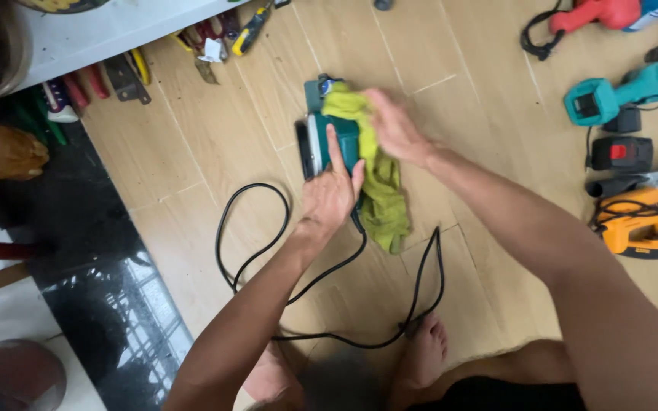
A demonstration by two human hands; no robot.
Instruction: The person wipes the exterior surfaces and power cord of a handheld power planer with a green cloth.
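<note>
A teal power sander with a grey base stands on the wooden floor. My left hand grips its body from the near side. My right hand presses a green cloth onto the top of the sander; the cloth drapes down over the tool's right side onto the floor. The sander's black cord loops across the floor toward my bare feet.
Power tools lie at the right: a teal tool, a black battery, a yellow saw and a red tool. Hand tools lie under a white shelf at the upper left. A dark glossy strip runs along the left.
</note>
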